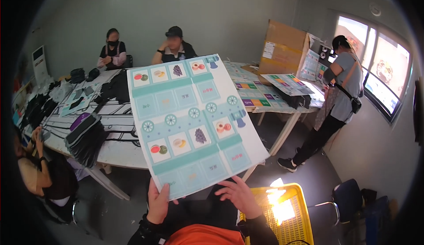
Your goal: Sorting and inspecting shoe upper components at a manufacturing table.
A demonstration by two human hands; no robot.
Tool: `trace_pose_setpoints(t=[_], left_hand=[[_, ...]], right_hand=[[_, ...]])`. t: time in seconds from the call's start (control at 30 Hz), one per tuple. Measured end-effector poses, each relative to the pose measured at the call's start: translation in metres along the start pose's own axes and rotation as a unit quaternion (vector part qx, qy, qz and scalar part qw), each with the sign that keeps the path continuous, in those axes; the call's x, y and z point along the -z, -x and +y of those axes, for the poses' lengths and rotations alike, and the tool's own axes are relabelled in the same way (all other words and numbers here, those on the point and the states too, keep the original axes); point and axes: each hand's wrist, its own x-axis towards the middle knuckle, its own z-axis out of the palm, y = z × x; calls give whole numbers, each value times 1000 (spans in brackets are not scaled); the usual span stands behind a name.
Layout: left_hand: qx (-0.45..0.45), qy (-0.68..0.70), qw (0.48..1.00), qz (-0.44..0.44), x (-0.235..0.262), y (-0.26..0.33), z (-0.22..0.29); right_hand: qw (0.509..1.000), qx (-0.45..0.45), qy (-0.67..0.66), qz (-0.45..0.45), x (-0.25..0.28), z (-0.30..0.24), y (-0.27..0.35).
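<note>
A large printed card sheet (pixel 190 121), white with teal panels, fruit pictures and wheel shapes, is held up in front of me, tilted. My left hand (pixel 157 204) grips its lower left edge, thumb on the front. My right hand (pixel 240 195) is at the sheet's lower edge, fingers spread under or against it. Both sleeves are black, above an orange garment at the bottom of the picture.
A white table (pixel 115 150) behind the sheet carries stacks of dark items (pixel 86 138). A second table (pixel 260 97) holds more printed sheets and a cardboard box (pixel 282 46). Two people sit at the back, one at left, one stands at right. A yellow crate (pixel 282 214) is beside me.
</note>
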Motion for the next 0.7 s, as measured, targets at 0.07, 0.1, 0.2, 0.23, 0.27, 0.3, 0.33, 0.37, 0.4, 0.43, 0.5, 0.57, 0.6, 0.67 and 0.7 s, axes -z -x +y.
trace_pose_setpoints(t=[0.07,0.1,0.2,0.23,0.27,0.3,0.33,0.37,0.4,0.43,0.5,0.57,0.6,0.67,0.7], left_hand=[[6,-5,999,-35,-33,-22,-3],[4,-10,998,-58,-48,-34,-4],[13,27,987,-160,-86,-70,-6],[4,28,979,-202,-88,-82,-9],[4,30,978,-205,-86,-89,-9],[-71,-42,975,-207,-79,-98,-7],[-143,-116,962,-202,-67,-105,-6],[-161,-141,960,-181,-52,-110,-7],[-143,-145,967,-154,-39,-115,-5],[-155,-178,963,-127,-24,-120,-7],[-165,-213,959,-89,18,-128,-9],[-151,-266,952,21,43,-138,-16],[-150,-266,952,20,54,-143,-19],[-165,-320,930,69,75,-150,-24],[-178,-326,925,80,79,-155,-27]], right_hand=[[993,21,95,62,-17,1,-24],[975,33,189,113,-20,-4,-35],[961,134,128,207,-9,-26,-73],[959,138,130,210,4,-36,-88],[961,170,67,206,21,-49,-103],[959,200,4,200,39,-62,-119],[961,182,-27,208,55,-72,-138],[961,164,-56,217,74,-83,-156],[960,165,-56,218,101,-94,-171],[959,158,-93,217,129,-107,-184],[956,145,-132,219,157,-122,-215],[947,159,-132,246,187,-137,-239],[943,172,-104,264,205,-144,-250],[940,169,-66,290,226,-147,-276],[940,167,-67,290,235,-150,-287]])
